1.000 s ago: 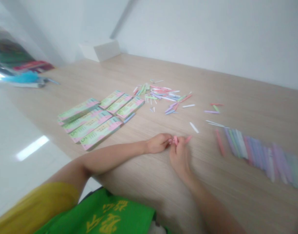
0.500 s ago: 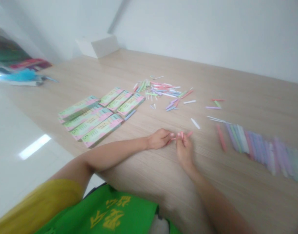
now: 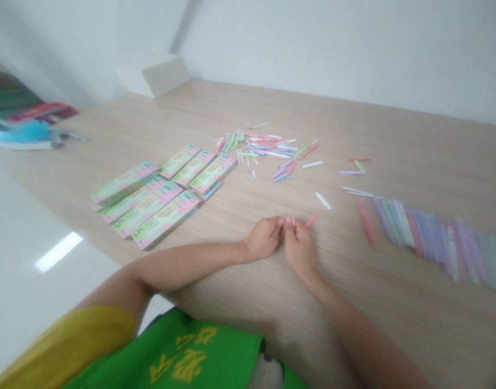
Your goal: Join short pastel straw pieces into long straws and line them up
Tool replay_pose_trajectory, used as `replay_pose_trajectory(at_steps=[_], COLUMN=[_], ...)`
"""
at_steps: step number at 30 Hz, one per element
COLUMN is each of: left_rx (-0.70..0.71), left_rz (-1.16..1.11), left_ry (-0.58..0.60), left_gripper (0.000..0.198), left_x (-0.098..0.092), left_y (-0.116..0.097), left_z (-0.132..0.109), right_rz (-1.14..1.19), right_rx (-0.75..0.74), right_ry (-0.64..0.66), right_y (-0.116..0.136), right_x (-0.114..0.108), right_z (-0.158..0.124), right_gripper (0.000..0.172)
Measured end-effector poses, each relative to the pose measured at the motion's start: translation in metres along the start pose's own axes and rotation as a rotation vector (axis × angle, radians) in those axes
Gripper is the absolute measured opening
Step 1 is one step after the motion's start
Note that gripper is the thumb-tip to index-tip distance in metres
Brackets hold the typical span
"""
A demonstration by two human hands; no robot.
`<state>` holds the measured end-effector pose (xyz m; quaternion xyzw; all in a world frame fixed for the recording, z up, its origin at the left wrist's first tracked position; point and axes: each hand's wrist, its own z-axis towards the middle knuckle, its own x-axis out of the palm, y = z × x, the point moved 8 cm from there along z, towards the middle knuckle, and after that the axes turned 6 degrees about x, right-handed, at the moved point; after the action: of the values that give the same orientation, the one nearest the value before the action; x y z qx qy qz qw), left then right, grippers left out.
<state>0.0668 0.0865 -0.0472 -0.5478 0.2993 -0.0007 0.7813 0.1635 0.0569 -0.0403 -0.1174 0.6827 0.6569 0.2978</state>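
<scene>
My left hand [image 3: 264,237] and my right hand [image 3: 300,246] meet just above the table, thumbs and fingertips pinched together. A slim pink stick [image 3: 312,220] pokes out beyond my right fingers. A bit of pink also shows between the thumbs, but the fingers cover most of what is held there. On the table just past my hands lies a white stick [image 3: 323,200]. Farther off is a loose pile of slim sticks [image 3: 272,146] in white, pink, green, purple and blue.
Several green and pink boxes [image 3: 167,219] lie in rows on the left. At right, a long row of pastel sticks [image 3: 430,232] lies side by side, with a pink stick [image 3: 367,224] beside it. A white box [image 3: 165,75] stands near the wall.
My two hands have drawn closer, so their fingertips now meet. Less of the pink piece between them shows. The view has shifted slightly.
</scene>
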Motion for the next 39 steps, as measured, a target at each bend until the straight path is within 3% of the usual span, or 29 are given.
replay_pose_trajectory(at_steps=[4, 7, 11, 17, 25, 31, 34, 39], left_rx=[-0.019, 0.014, 0.161, 0.335, 0.284, 0.375, 0.453, 0.424], left_rz=[-0.140, -0.217, -0.130, 0.014, -0.038, -0.056, -0.028, 0.119], left_ry=[0.029, 0.119, 0.264, 0.443, 0.477, 0.539, 0.547, 0.585], left_gripper=[0.053, 0.056, 0.058, 0.056, 0.060, 0.054, 0.050, 0.051], left_x=[-0.010, -0.016, -0.016, -0.006, -0.013, -0.012, -0.008, 0.000], left_y=[0.016, 0.023, 0.016, -0.001, -0.001, -0.010, -0.012, -0.018], left_z=[0.019, 0.032, 0.037, 0.028, 0.025, 0.022, 0.020, 0.012], right_rz=[-0.054, -0.200, -0.347, -0.499, -0.688, -0.792, -0.767, -0.652], right_rx=[-0.016, -0.106, -0.205, -0.319, -0.244, -0.307, -0.331, -0.309], right_ry=[0.014, -0.082, -0.194, -0.105, -0.138, -0.188, -0.183, -0.167], right_y=[0.000, -0.002, -0.008, -0.005, -0.005, -0.002, 0.000, -0.001], right_x=[-0.003, -0.011, -0.018, -0.007, -0.009, -0.008, -0.005, -0.005], right_z=[-0.003, -0.004, 0.000, 0.000, -0.004, -0.007, -0.008, -0.006], right_gripper=[0.055, 0.056, 0.056, 0.055, 0.055, 0.050, 0.050, 0.052])
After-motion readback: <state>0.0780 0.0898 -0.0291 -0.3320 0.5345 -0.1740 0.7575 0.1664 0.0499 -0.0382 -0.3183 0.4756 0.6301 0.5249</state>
